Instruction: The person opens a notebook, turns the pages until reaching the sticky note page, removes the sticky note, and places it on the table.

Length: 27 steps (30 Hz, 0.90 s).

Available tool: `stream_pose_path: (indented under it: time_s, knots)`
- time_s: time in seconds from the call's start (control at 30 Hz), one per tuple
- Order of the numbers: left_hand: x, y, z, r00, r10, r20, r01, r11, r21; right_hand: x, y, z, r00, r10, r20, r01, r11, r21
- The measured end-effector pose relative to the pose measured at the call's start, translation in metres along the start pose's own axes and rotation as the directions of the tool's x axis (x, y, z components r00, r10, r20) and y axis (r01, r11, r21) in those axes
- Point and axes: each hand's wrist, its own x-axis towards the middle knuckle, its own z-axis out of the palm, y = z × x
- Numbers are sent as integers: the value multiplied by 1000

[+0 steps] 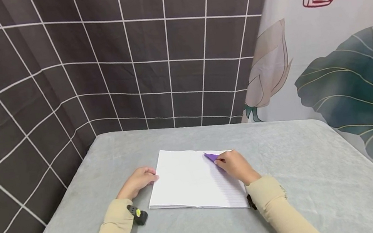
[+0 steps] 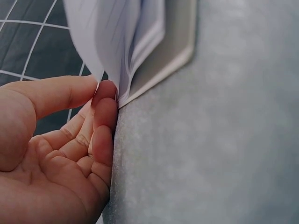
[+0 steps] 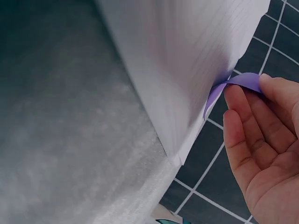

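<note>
An open notebook (image 1: 183, 179) with white pages, ruled on the right-hand page, lies on the grey-covered table. At its left edge is my left hand (image 1: 140, 181); in the left wrist view, the thumb and forefinger pinch the edge of a page (image 2: 86, 37), with more pages and the cover fanned beside it. My right hand (image 1: 236, 165) is over the notebook's right-hand page. Between thumb and fingers it pinches a thin purple strip (image 1: 211, 156), which looks bent in the right wrist view (image 3: 245, 81). The strip's tip reaches over the page; its gripped end is partly hidden.
The grey tablecloth (image 1: 299, 157) extends around the notebook on all sides. Behind the table hangs a dark cloth with a white grid (image 1: 184, 74). To the right is a white curtain (image 1: 285, 92) with printed leaves. Each wrist wears a small black device (image 1: 139, 214).
</note>
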Motion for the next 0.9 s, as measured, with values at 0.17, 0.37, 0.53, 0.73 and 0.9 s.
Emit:
stream_pose_path:
  time_s: [0.17,0.37,0.53,0.73,0.9]
  knots:
    - [-2,1,0,1000,7,1,-7,1000,-12,0,4,-1,997,79,6,-79,994,78]
    - [-3,1,-1,1000,20,3,-20,1000,-18,-1,9,-3,981,195,13,-195,966,172]
    - [-3,2,0,1000,19,4,-19,1000,-19,-4,12,-3,963,268,12,-262,928,264]
    - [-2,1,0,1000,18,0,-18,1000,-17,-6,19,-6,921,389,29,-370,847,381]
    - [-2,2,0,1000,16,2,-16,1000,-15,-9,27,-8,879,474,44,-444,781,439]
